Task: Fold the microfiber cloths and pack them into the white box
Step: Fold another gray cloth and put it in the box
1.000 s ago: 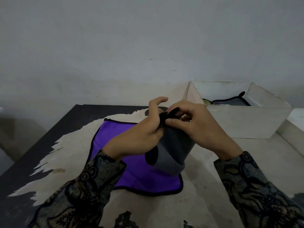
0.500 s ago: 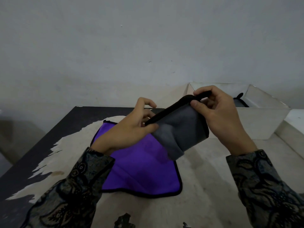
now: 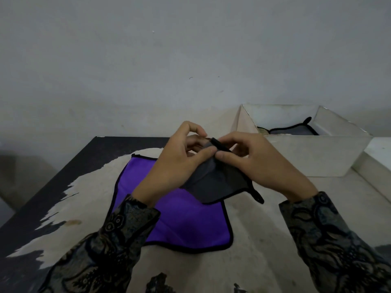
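Observation:
A dark grey cloth [image 3: 218,182] with black trim hangs folded between both hands above the table. My left hand [image 3: 179,163] pinches its upper edge from the left. My right hand [image 3: 254,163] pinches the same black-trimmed edge from the right, thumbs nearly touching. A small black loop dangles at the cloth's lower right corner. Under it a purple cloth [image 3: 182,216] with black trim lies flat on the table. The white box [image 3: 313,153] stands at the back right with a grey cloth [image 3: 292,131] lying inside it.
The table [image 3: 264,240] has a worn beige top with dark peeled patches along its left edge and front. A plain grey wall rises behind. A white ledge [image 3: 378,153] sits right of the box.
The hands have come back together after stretching the grey cloth out wide. The cloth has dropped lower and now hangs folded, with its loop showing at the lower right.

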Tool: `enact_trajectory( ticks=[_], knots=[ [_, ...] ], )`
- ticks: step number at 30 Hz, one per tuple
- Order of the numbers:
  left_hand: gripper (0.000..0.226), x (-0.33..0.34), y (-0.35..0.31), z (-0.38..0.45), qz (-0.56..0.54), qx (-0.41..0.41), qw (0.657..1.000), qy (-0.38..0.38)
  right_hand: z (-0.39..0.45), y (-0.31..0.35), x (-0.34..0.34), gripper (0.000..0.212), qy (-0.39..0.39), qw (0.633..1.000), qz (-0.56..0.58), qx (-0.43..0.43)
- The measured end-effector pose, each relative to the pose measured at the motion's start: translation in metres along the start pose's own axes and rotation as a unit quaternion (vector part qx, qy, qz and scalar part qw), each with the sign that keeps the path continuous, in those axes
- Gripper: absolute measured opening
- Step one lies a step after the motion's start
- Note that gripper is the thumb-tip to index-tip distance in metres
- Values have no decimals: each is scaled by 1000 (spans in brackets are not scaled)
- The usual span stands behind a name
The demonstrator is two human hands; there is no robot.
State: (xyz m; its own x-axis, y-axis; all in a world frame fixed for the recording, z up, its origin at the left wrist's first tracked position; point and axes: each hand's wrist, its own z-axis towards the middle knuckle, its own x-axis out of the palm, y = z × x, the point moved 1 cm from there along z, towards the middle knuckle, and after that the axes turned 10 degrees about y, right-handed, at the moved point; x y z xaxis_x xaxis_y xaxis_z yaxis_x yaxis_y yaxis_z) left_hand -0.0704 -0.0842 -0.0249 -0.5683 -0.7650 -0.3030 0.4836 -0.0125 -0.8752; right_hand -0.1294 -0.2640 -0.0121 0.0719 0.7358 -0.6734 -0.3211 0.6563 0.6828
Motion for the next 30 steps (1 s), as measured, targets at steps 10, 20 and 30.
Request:
enact_trajectory(
  ticks=[10, 20, 30],
  knots=[
    [40, -12, 19, -4, 238, 31, 970, 33, -1, -10, -15, 9, -108, 982, 155, -4],
    [10, -12, 16, 3, 299, 130, 938, -116, -1, -20, -26, 12, -161, 981, 104, -14],
    [27, -2, 5, -1, -2, 58, 998, -40, -4, -19, -25, 12, -100, 994, 31, -25]
  ],
)
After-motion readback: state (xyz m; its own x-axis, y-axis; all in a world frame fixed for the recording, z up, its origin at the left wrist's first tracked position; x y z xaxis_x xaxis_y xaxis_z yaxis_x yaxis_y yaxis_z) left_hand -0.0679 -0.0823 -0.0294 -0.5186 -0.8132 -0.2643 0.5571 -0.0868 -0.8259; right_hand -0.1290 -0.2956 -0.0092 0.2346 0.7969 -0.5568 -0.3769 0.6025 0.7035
